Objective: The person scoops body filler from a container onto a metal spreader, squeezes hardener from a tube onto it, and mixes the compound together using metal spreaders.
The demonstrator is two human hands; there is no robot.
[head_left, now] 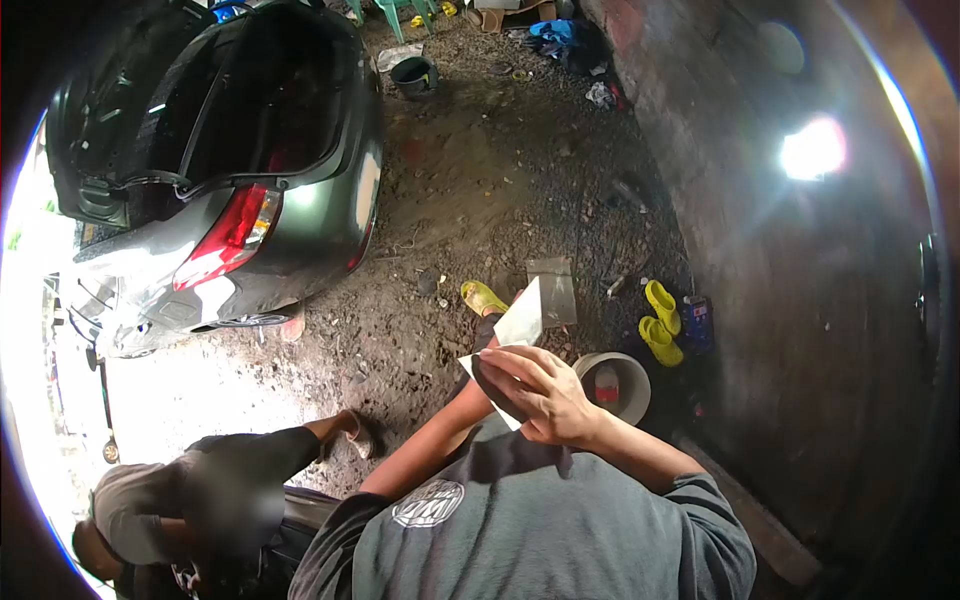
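A white folded sheet (520,322) is in front of my chest, with one pointed part rising upward and another corner showing below my fingers. My right hand (550,398) lies across it, its fingers pressed together over the sheet. My left forearm reaches up to the same spot, but the left hand is hidden behind the sheet and my right hand. Just beyond, a greyish flat sheet (558,292) lies on the ground near my yellow shoe (482,297).
A white bucket (640,390) holding a bottle (606,384) stands to the right, near yellow clogs (660,340) and a blue object (697,322). A grey car (310,225) with its rear open is at left. Another person (150,505) bends low at lower left. A black bucket (412,78) stands farther off.
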